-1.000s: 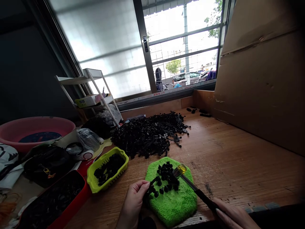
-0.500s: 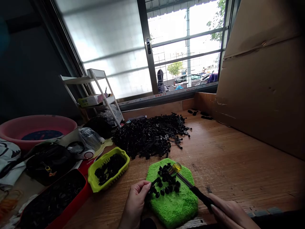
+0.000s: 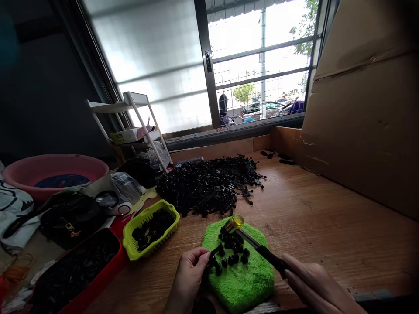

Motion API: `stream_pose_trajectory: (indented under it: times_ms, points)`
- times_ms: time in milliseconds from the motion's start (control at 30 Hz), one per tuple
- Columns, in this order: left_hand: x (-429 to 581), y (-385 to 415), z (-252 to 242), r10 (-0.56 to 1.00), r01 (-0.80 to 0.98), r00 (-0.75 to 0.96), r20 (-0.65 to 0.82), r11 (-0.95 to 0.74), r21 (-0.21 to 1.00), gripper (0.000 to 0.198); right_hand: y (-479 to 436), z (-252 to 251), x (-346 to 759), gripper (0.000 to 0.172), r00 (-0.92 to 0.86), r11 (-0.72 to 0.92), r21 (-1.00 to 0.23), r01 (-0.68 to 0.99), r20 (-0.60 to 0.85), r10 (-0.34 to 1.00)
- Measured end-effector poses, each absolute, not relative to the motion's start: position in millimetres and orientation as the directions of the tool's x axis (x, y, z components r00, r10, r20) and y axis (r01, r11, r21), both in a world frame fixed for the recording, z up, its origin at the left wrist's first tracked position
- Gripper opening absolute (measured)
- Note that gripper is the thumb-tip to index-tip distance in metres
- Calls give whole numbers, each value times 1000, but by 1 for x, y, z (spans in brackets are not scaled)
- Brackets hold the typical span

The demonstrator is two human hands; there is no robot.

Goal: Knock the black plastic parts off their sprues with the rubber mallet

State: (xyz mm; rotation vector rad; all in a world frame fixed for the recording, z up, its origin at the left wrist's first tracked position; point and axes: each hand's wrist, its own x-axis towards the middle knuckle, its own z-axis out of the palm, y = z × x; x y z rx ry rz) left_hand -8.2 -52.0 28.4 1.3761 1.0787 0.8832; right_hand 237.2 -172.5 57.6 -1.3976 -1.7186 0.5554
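A green fuzzy pad (image 3: 240,279) lies at the near edge of the wooden table, with several small black plastic parts (image 3: 233,253) on it. My left hand (image 3: 189,279) is closed, pinching one small black part at the pad's left edge. My right hand (image 3: 314,290) grips the black handle of a small hammer (image 3: 252,240). Its yellow-tipped head (image 3: 236,222) hovers over the far side of the pad, above the parts.
A big pile of black plastic strips (image 3: 209,183) lies behind the pad. A green basket (image 3: 151,229) and a red tray (image 3: 75,272) of black parts sit to the left, beyond them a pink basin (image 3: 52,172), bags and a white rack (image 3: 137,131). Cardboard (image 3: 363,109) walls the right.
The hammer head has swung left and farther over the pad. My right hand has come more into view along the handle. My left hand keeps its pinch on the black part.
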Motion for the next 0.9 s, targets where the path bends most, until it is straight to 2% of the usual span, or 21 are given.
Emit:
stream_pose_trajectory:
  times_ms: [100,233,367,500,600,733,800,900]
  points:
    - [-9,-53,31,955,193,295,-30,-29,981,32,-168,60,232,35,-43,277,-696,662,334,942]
    - [-11,-53,38,956,288,293,8,-97,953,33,-164,61,231,34,-81,197,-536,821,233,969]
    - [-12,-52,43,952,324,305,14,-118,939,31,-166,64,231,33,-82,228,-548,805,277,957]
    - [-12,-49,42,947,341,320,7,-122,932,31,-163,56,229,31,-85,152,-462,873,163,983]
    - [-13,-48,40,944,323,330,-8,-105,941,31,-163,53,229,35,-87,160,-500,851,165,982]
    - [-14,-47,36,942,292,334,-27,-76,953,31,-169,59,232,49,-52,219,-624,750,274,960]
    - [-14,-46,32,945,272,325,-43,-50,961,30,-173,61,235,50,-41,225,-622,750,296,954]
    - [-15,-46,27,943,166,315,-110,60,984,29,-176,54,239,43,-76,219,-562,798,267,961]
